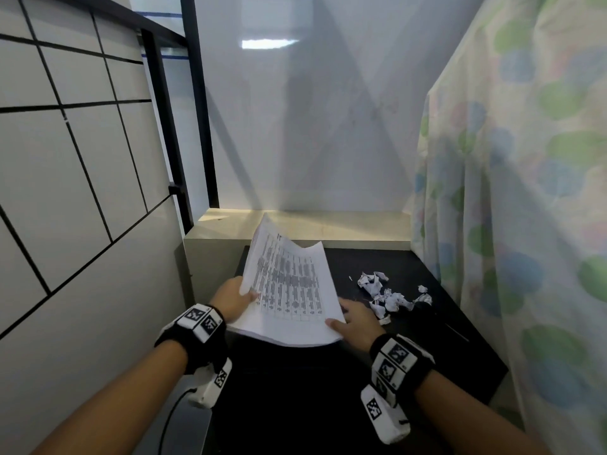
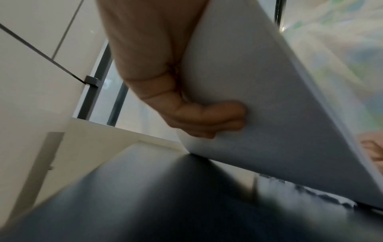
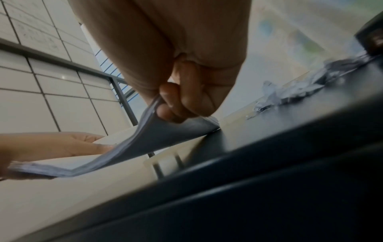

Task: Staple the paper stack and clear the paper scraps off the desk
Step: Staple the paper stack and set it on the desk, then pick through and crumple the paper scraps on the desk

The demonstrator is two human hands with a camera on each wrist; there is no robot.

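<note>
A stack of printed paper [image 1: 289, 290] is lifted above the black desk [image 1: 328, 405], its far end curling upward. My left hand [image 1: 235, 298] grips its left edge, thumb on top and fingers [image 2: 209, 119] curled beneath the stack [image 2: 259, 106]. My right hand [image 1: 353, 320] pinches the near right corner, fingers [image 3: 172, 104] under the sagging stack [image 3: 145, 140]. Crumpled paper scraps [image 1: 391, 295] lie on the desk to the right of the stack; in the right wrist view the scraps [image 3: 300, 91] sit beyond my hand. No stapler shows clearly.
A cream ledge [image 1: 295, 228] runs along the desk's far edge against a white wall. A tiled wall [image 1: 65, 159] with a black frame closes the left side. A flowered curtain [image 1: 525, 192] hangs on the right. A dark object [image 3: 371, 39] stands past the scraps.
</note>
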